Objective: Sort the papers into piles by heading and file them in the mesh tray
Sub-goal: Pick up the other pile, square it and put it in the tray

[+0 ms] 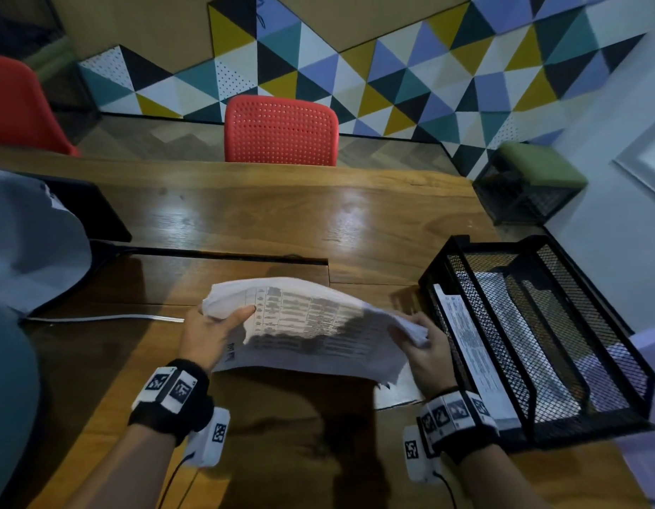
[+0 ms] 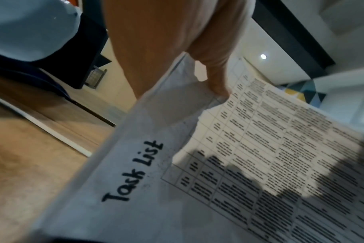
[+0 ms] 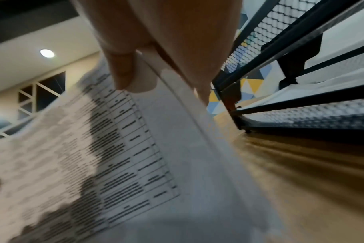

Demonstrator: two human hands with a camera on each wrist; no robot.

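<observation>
Left hand (image 1: 208,330) & right hand (image 1: 423,347) each pinch an end of the "Task List" stack (image 1: 311,325); square edges, slide level into mesh tray (image 1: 539,336), probably btm tier.

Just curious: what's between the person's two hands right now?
The stack of papers headed "Task List" spans from left hand to right hand, gripped at both ends; clearest in the head view.

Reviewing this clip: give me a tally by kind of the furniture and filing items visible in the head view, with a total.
Red chairs: 2, one behind the table, one at far left
Wooden table: 1
Green-topped stool: 1
Black mesh tray: 1, sheets already inside
Held stack of papers: 1, headed "Task List", left hand and right hand each keeping a grip on an end
Total: 6
</observation>
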